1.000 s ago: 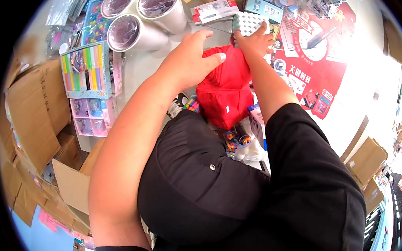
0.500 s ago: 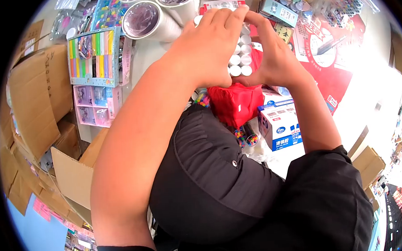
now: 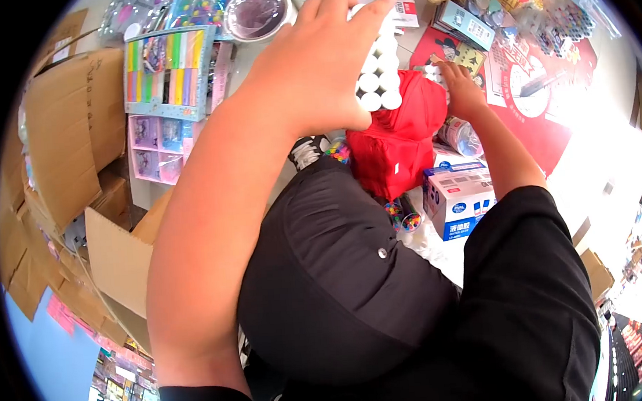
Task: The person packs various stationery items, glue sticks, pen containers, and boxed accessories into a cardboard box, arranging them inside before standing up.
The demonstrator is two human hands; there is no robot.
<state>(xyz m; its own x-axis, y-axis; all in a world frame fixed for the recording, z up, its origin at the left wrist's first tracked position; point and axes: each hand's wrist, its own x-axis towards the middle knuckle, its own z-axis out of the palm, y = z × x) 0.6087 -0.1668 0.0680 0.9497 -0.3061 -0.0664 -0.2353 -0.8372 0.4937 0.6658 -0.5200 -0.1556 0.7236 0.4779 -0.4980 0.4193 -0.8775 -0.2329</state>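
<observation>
- A bundle of white, round-ended tubes (image 3: pixel 380 79) is by the top of a red cloth bag (image 3: pixel 392 159); the left hand (image 3: pixel 313 65) has its grip closed around it.
- The right hand (image 3: pixel 463 92) touches more white round ends (image 3: pixel 434 74) just beside the bag; I cannot tell if its grip is closed.
- A blue and white paper box (image 3: pixel 460 198) sits near the bag.

The left hand (image 3: pixel 320 61) holds white-ended cylinders (image 3: pixel 388 81) near red fabric (image 3: pixel 396 159).
</observation>
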